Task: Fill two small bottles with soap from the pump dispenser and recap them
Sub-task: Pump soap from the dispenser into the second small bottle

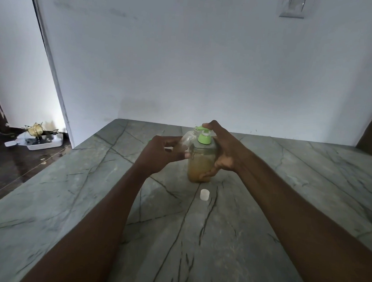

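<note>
Green-topped pump dispenser (201,163), right hand (227,149) curled round it; left hand (156,154) pinches a clear bottle (188,140) at its spout; white cap (204,194) just in front.

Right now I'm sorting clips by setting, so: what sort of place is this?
Likely a home counter, perhaps kitchen or washroom: a veined grey stone countertop against a plain white wall, a soap pump dispenser standing on it, dark glossy floor at left.
</note>
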